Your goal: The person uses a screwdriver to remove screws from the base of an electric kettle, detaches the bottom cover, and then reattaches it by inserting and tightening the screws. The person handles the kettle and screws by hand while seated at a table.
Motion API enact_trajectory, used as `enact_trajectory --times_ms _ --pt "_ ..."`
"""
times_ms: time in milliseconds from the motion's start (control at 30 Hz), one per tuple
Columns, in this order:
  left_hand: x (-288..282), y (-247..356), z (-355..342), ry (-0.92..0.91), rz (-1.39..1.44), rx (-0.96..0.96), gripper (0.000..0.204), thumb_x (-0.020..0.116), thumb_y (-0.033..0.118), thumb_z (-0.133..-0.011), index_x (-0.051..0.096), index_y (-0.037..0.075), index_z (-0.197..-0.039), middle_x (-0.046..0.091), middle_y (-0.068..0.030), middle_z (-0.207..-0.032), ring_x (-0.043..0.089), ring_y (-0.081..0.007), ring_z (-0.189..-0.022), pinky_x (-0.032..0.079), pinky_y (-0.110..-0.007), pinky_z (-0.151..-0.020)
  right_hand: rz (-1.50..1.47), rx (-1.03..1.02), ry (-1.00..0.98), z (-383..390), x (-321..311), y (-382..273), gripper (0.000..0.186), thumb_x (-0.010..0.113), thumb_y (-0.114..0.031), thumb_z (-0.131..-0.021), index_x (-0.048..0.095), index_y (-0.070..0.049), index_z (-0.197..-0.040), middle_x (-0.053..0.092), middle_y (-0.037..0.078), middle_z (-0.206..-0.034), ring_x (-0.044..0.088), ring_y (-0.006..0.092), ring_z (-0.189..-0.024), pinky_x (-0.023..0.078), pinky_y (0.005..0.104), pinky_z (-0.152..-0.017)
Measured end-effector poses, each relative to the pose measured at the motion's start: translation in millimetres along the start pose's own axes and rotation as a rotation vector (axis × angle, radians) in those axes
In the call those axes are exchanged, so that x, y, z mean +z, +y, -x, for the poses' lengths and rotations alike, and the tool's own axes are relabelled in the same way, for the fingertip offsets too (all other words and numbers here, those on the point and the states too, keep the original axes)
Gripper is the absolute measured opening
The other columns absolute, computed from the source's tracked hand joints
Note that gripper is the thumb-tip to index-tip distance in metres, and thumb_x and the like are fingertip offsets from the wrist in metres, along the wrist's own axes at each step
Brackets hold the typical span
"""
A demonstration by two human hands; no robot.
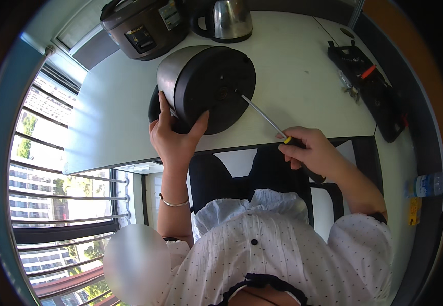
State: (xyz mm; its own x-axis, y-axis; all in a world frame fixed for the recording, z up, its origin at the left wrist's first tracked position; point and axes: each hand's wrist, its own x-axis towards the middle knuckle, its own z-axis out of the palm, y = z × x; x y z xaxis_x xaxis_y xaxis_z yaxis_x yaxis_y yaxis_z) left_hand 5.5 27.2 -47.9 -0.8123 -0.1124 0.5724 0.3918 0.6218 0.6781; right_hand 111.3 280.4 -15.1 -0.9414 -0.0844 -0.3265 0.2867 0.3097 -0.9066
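Note:
A round appliance with a steel side and black base (201,86) is tipped on the white tabletop, its underside toward me. My left hand (175,140) grips it at the lower left, thumb against the black base and a finger along the steel side. My right hand (303,148) is closed on a screwdriver (264,115) with a long metal shaft and a black-and-yellow handle. The screwdriver's tip meets the black base just right of its centre, at what looks like a screw hole.
A dark cooker (142,28) and a steel kettle (226,20) stand at the back of the table (298,76). An open black tool case (364,89) lies on the right, with a water bottle (428,184) and a yellow item (414,211) nearer. A barred window (58,194) is on the left.

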Motion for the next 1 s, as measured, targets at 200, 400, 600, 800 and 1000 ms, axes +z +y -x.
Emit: enact_trajectory --times_ms 200,400,600,800,1000 --pt "1 -2 -1 -0.002 0.009 0.002 0.091 0.082 0.039 -0.054 0.052 -0.007 -0.126 0.054 -0.0047 -0.060 0.049 -0.0195 -0.062 0.043 -0.030 -0.065 0.082 -0.172 0.048 -12 -14 26 0.035 0.063 -0.010 -0.088 0.056 -0.001 -0.121 0.059 0.004 -0.074 0.057 0.0113 -0.063 0.048 0.0247 -0.060" --pt "0 2 2 -0.002 -0.056 0.060 0.091 0.082 0.040 -0.054 0.053 -0.007 -0.126 0.054 -0.0048 -0.060 0.049 -0.0190 -0.061 0.043 -0.030 -0.065 0.460 -0.462 0.369 -2 -4 30 0.031 0.066 -0.015 -0.085 0.058 0.000 -0.112 0.061 0.012 -0.074 0.060 0.0219 -0.064 0.048 0.0312 -0.065" --pt "-1 8 2 -0.017 -0.108 0.055 0.091 0.082 0.040 -0.054 0.053 -0.007 -0.126 0.054 -0.0049 -0.059 0.050 -0.0190 -0.059 0.043 -0.030 -0.064 0.046 -0.164 0.113 13 -1 8 0.019 0.057 -0.016 -0.092 0.059 0.001 -0.099 0.062 0.010 -0.071 0.058 0.0169 -0.057 0.047 0.0267 -0.056" --pt "1 0 1 0.002 -0.084 0.114 0.090 0.082 0.040 -0.054 0.053 -0.007 -0.125 0.052 -0.0045 -0.058 0.049 -0.0187 -0.058 0.043 -0.029 -0.066 -0.475 0.074 -0.111 10 -18 -2 0.026 0.054 -0.015 -0.093 0.062 0.003 -0.110 0.060 0.007 -0.070 0.058 0.0137 -0.059 0.048 0.0236 -0.057" --pt "-1 0 0 -0.012 -0.076 0.147 0.090 0.082 0.039 -0.054 0.053 -0.008 -0.125 0.053 -0.0051 -0.058 0.050 -0.0189 -0.057 0.042 -0.029 -0.066 -0.184 0.006 -0.116 7 -15 5 0.035 0.063 -0.005 -0.085 0.055 0.002 -0.118 0.059 0.007 -0.074 0.057 0.0129 -0.060 0.049 0.0252 -0.060"
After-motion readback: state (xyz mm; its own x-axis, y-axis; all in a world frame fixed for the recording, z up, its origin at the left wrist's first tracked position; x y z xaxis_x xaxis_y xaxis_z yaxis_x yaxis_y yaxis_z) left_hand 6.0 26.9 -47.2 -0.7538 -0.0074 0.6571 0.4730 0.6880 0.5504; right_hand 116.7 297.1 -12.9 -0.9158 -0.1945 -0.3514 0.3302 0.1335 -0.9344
